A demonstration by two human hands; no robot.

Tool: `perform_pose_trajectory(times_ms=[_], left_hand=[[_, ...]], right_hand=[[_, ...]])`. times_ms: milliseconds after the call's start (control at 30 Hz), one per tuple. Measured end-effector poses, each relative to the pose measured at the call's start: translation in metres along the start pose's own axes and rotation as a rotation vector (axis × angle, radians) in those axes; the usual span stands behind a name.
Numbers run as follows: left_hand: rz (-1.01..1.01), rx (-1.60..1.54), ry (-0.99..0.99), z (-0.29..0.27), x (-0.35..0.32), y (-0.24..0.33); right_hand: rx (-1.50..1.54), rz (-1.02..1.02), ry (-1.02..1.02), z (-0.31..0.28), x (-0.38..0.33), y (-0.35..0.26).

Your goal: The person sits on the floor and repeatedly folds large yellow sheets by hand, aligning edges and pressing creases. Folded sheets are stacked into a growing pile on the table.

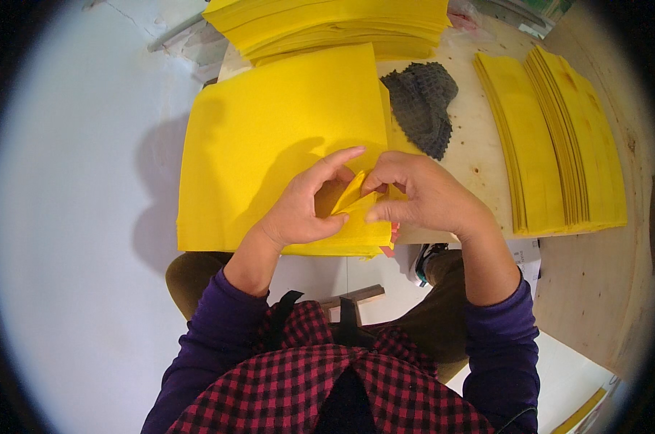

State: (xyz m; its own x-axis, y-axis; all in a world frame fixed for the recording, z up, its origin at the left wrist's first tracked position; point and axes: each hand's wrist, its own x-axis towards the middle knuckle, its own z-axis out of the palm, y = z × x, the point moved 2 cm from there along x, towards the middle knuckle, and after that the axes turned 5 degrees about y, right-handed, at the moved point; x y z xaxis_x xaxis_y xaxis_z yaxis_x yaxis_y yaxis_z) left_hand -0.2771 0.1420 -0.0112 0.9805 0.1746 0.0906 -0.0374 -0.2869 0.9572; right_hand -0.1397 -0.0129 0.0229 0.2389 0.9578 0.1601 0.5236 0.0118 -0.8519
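A large stack of yellow sheets [284, 130], matte like felt or paper, lies in front of me. At its near right corner a small piece of the top sheet stands up as a folded yellow flap [350, 194]. My right hand [432, 192] pinches at this flap, with forefinger and thumb bent round its right side. My left hand [302, 206] curves round the flap's left side, its forefinger stretched out and its thumb apart, touching the sheet near the fold. Some left fingers are hidden behind the flap.
Beyond the stack lies another thick yellow pile [342, 32]. A crumpled dark grey cloth [423, 105] with zigzag edges rests right of the stack on the wooden table [479, 199]. Narrower yellow strips [559, 145] are piled farther right. My legs are under the near edge.
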Motion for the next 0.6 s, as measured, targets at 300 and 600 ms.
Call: perform_pose_trajectory(times_ms=[300, 600], left_hand=[[0.021, 0.003, -0.009, -0.001, 0.000, 0.000], [-0.057, -0.242, 0.014, 0.001, -0.001, -0.001]], right_hand=[[-0.073, -0.120, 0.155, 0.002, 0.002, 0.003], [0.064, 0.002, 0.251, -0.011, -0.003, 0.001]])
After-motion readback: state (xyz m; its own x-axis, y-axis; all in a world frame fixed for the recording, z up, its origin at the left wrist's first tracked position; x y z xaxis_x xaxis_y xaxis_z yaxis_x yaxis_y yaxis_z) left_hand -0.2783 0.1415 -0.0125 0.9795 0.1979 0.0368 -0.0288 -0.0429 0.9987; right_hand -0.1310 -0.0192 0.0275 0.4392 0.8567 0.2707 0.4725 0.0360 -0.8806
